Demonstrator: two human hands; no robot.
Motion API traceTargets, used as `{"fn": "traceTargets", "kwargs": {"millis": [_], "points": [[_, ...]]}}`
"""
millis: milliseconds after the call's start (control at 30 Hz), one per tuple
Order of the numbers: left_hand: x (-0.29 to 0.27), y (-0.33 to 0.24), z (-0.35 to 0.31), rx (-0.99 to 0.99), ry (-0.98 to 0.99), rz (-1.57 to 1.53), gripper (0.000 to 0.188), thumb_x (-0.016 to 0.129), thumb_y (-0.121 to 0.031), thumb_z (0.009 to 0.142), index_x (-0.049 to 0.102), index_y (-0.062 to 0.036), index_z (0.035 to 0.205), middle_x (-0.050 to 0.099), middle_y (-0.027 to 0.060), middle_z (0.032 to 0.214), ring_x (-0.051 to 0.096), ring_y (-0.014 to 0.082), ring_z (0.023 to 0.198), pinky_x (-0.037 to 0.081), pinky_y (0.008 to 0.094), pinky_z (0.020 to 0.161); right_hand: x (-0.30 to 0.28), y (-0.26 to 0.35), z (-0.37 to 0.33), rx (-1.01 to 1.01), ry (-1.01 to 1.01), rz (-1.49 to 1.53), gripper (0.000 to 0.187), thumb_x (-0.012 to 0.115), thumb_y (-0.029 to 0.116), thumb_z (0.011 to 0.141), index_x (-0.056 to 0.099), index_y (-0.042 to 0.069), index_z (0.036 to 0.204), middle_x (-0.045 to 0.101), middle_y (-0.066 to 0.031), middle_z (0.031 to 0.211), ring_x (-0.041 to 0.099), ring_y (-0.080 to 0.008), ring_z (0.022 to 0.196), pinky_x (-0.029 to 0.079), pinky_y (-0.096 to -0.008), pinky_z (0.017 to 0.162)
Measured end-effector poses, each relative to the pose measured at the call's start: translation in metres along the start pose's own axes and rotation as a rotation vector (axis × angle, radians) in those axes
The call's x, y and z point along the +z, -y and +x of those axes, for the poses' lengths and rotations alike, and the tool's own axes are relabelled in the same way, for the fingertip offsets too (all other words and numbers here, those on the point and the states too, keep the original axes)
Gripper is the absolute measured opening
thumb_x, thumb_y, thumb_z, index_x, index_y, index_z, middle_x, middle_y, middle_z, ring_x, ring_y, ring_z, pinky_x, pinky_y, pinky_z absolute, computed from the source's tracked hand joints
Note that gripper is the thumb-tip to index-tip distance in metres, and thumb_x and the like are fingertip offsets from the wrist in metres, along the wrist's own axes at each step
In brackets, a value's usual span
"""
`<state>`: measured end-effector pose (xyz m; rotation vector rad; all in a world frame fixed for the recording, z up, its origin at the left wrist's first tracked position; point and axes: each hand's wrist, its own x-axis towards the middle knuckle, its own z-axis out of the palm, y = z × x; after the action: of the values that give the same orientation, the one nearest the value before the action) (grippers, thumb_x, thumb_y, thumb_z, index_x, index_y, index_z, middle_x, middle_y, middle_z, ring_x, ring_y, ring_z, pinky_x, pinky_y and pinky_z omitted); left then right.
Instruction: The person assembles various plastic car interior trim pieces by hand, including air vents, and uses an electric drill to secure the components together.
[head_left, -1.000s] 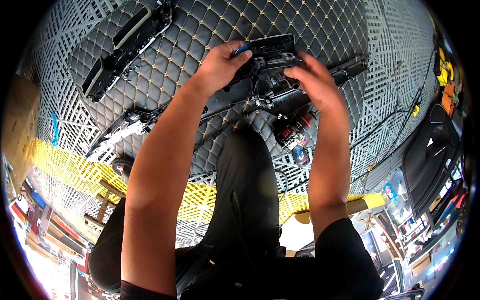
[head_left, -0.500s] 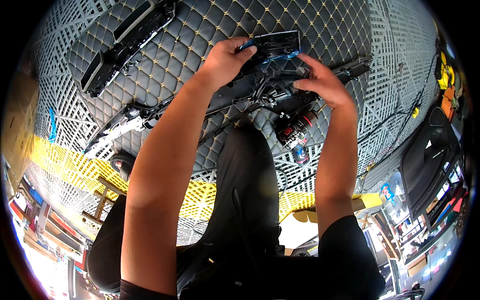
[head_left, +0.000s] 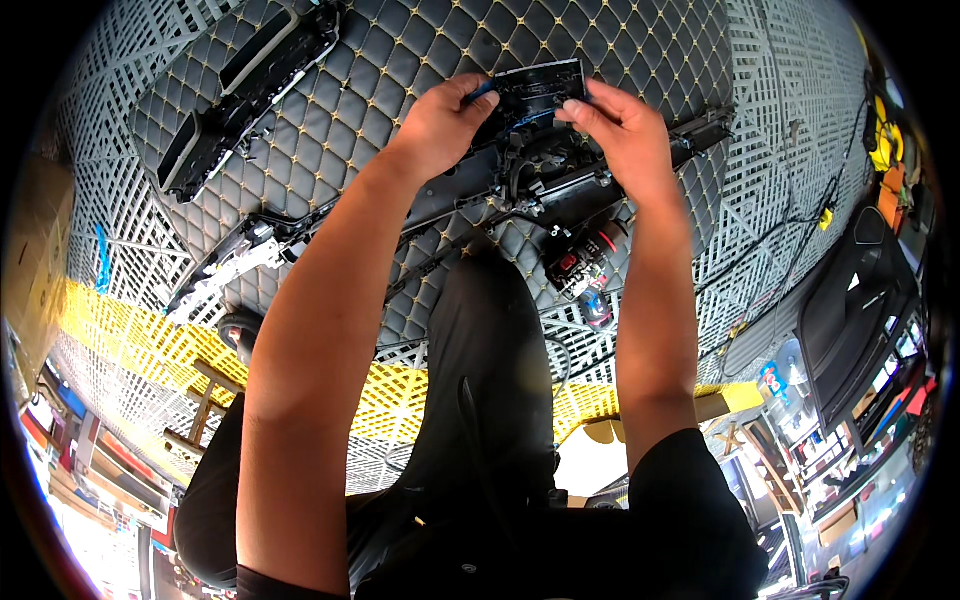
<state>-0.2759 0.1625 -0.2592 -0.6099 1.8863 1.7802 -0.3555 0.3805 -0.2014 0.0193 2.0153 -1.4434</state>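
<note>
A flat, dark, glossy rectangular panel (head_left: 538, 84) with blue along its lower edge is held up between my two hands. My left hand (head_left: 440, 122) pinches its left end between thumb and fingers. At the right end, my right hand (head_left: 632, 128) has its thumb on the near face and fingers behind. Just below lies a long black plastic trim part (head_left: 450, 192) with brackets and wiring, its middle partly hidden by the panel and hands. A red-and-black power tool (head_left: 585, 262) rests beside it, near my right forearm.
Beneath everything is a dark quilted mat (head_left: 400, 50) with tan stitching, over grey and yellow grid flooring. Another black trim piece with rectangular openings (head_left: 245, 100) lies at upper left. Black cables (head_left: 775, 235) and a large black panel (head_left: 858, 320) are at the right.
My right hand has closed from spread fingers onto the panel's right end. The panel has shifted slightly left.
</note>
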Motion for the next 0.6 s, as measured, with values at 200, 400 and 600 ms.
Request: {"fn": "traceTargets", "kwargs": {"millis": [200,400,600], "points": [[0.001,-0.004,-0.004,0.021,-0.023,0.052,0.044,0.057,-0.032,0.102,0.055,-0.0025,0.135,0.070,0.0117,0.106,0.064,0.0167,0.092,0.051,0.0301,0.084,-0.002,-0.019,-0.007,-0.047,-0.135,-0.062,0.042,0.077,0.015,0.088,0.065,-0.003,0.123,0.075,-0.0086,0.100,0.069,-0.0117,0.092,0.052,-0.0245,0.086],[0.002,-0.003,-0.003,0.017,-0.043,0.064,0.047,0.059,-0.033,0.101,0.055,-0.0022,0.136,0.069,0.0147,0.117,0.064,0.0203,0.106,0.048,0.0311,0.095,0.005,-0.023,-0.010,0.043,-0.240,-0.204,0.042,0.080,0.013,0.082,0.068,0.003,0.121,0.075,-0.0059,0.096,0.069,-0.0112,0.089,0.052,-0.0247,0.083],[0.000,0.004,0.001,0.061,-0.057,0.073,0.047,0.059,-0.034,0.101,0.056,-0.0010,0.134,0.068,0.0165,0.119,0.064,0.0230,0.109,0.048,0.0320,0.096,0.021,-0.006,-0.025,-0.317,-0.440,-0.447,0.028,0.077,0.016,0.081,0.074,0.017,0.109,0.070,-0.0009,0.091,0.068,-0.0146,0.082,0.054,-0.0293,0.072]]}}
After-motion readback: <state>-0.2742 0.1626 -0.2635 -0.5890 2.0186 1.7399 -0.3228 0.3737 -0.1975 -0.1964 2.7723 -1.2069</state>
